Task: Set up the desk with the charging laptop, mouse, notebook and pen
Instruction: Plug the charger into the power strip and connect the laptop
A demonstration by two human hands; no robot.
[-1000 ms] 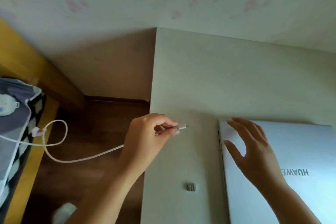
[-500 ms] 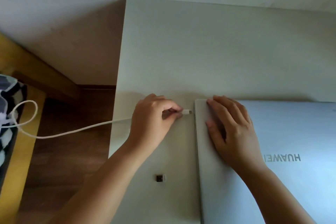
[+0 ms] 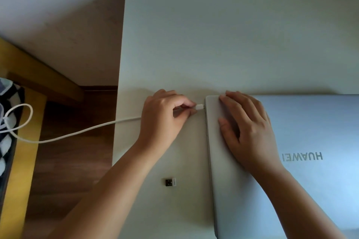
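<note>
Plug (image 3: 200, 106) pinched in left hand (image 3: 165, 116) — axis level, tip at laptop (image 3: 310, 161) left edge near desk (image 3: 213, 35) centre; right hand (image 3: 248, 132) flat on lid.

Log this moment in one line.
left hand: pinches charger plug at laptop edge | right hand: flat on lid | dongle: on desk

1. The desk (image 3: 213, 44) top lies bare from 10 to 2 o'clock, up to the wall (image 3: 58, 6).
2. The closed laptop (image 3: 291, 190) fills 3 to 5 o'clock.
3. The strip between desk edge and laptop, toward 6 o'clock, holds only a small dongle (image 3: 171, 182).
4. At 9 o'clock the cable (image 3: 77, 133) spans the gap to the bed (image 3: 21, 161).
5. The left hand (image 3: 165, 120) blocks the laptop's left edge; the right hand (image 3: 248, 132) covers its far-left corner.
</note>
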